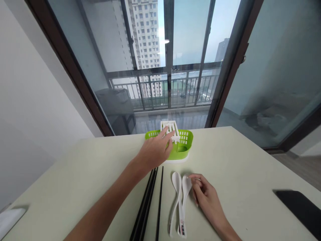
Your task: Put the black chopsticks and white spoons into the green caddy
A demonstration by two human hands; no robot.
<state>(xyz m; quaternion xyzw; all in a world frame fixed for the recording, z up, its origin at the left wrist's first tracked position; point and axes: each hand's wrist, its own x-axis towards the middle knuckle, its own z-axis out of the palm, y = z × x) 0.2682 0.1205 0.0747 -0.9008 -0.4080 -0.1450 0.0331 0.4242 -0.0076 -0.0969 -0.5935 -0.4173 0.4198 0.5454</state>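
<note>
A green basket (185,153) with perforated sides stands on a white base near the table's far edge. My left hand (155,150) reaches over it, its fingers bent onto a white slotted rack (176,130) that sits tilted on top; its grip underneath is hidden. Below the basket, several white spoons (181,209) lie overlapped, bowls pointing away from me. Beside the right-hand bowl rests my right hand (205,193), loosely curled with fingers apart, its index fingertip at the bowl's edge. Black chopsticks (147,201) lie bunched under and beside my left forearm, while a single chopstick (159,204) lies apart.
A dark flat object (298,209) lies at the table's right side. At the left edge is a white object (12,219), partly cut off. Beyond the pale table (220,154) stand framed glass doors and a balcony railing (185,88).
</note>
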